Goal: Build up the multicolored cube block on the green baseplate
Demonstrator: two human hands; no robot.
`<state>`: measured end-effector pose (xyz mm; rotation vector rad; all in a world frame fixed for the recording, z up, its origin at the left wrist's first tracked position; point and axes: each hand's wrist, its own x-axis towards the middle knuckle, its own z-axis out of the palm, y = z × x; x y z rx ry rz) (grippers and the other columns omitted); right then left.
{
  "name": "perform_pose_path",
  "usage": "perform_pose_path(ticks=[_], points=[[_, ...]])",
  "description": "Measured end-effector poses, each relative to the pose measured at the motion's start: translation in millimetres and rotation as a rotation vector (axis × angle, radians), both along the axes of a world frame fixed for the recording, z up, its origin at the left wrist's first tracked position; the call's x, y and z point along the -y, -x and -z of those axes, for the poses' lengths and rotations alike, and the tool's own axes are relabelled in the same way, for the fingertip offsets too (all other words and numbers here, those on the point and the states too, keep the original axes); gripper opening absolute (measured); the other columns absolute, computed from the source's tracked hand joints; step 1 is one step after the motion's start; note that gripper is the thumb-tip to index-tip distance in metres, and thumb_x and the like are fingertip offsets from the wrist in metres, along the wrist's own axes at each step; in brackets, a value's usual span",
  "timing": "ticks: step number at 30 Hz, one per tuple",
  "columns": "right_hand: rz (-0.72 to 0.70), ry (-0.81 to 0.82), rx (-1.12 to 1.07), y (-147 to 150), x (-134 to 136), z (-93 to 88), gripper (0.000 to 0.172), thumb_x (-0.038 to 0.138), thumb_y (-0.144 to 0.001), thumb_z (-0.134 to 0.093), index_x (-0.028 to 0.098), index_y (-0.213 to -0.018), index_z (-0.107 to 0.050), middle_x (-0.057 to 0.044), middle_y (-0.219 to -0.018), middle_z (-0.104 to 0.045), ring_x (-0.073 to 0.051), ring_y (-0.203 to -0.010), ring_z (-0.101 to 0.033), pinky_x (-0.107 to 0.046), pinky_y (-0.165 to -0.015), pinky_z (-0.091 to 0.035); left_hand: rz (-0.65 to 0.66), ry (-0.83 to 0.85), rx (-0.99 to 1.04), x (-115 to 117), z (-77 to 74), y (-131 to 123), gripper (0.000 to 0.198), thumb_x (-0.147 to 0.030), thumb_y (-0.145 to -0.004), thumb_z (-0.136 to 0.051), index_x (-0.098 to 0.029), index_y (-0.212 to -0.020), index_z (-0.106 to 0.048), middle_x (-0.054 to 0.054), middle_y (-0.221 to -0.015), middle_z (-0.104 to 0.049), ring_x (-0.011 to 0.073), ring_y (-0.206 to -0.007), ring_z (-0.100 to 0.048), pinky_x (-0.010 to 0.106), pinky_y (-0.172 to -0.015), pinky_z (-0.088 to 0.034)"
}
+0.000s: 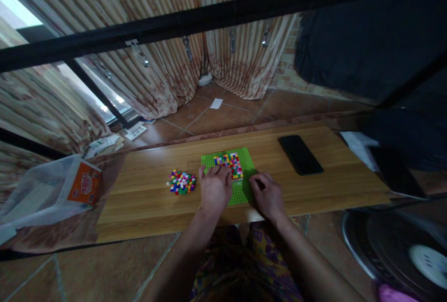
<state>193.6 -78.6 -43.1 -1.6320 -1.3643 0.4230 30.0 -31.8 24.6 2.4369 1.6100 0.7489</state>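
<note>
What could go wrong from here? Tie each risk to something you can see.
The loose bricks lie in a pile beside the left hand; a sideways brush might scatter them. The right hand is at the edge of the green board, so a nudge could shift it on the table. The left hand hides part of the board, so a slip among the placed bricks might go unnoticed.

My baseplate point(251, 166) is bright green, and the block of bricks point(238, 166) on it mixes red, yellow, white, orange, pink and blue. My loose pile point(181, 182) is multicoloured too, with purple and green. I see brown wood grain on the surface point(146, 167), a black phone point(301, 154), and striped beige-and-brown curtains point(160, 50).
</note>
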Motion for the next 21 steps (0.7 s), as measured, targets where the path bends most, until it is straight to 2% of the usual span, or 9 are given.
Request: perform_pose_path(ticks=[8, 15, 21], points=[[-0.006, 0.004, -0.018, 0.2, 0.1, -2.0, 0.028, 0.04, -0.093, -0.05, 0.022, -0.082, -0.067, -0.006, -0.085, -0.067, -0.022, -0.083, -0.063, -0.034, -0.077, -0.048, -0.037, 0.006, -0.043, -0.6, -0.1, -4.5, 0.014, -0.02, -0.09, -0.056, -0.022, -0.089, -0.07, 0.004, -0.089, -0.076, 0.0234, -0.087, -0.069, 0.051, -0.104, -0.033], [0.003, 0.001, -0.012, 0.4, 0.4, -2.2, 0.027, 0.039, -0.092, -0.05, 0.022, -0.082, -0.067, -0.006, -0.085, -0.067, -0.022, -0.082, -0.063, -0.034, -0.077, -0.048, -0.076, 0.02, 0.04, 2.0, 5.1, -2.8, 0.016, -0.016, -0.089, -0.058, -0.023, -0.096, -0.069, 0.001, -0.088, -0.077, 0.0223, -0.085, -0.069, 0.048, -0.105, -0.033], [0.004, 0.005, -0.011, 0.4, 0.3, -2.4, 0.026, 0.038, -0.092, -0.05, 0.021, -0.081, -0.067, -0.006, -0.085, -0.067, -0.022, -0.082, -0.063, -0.034, -0.077, -0.047, -0.034, -0.026, 0.045, 9.6, 10.7, 1.9, 0.02, -0.014, -0.091, -0.054, -0.023, -0.099, -0.07, 0.003, -0.092, -0.077, 0.0223, -0.089, -0.068, 0.046, -0.103, -0.036]])
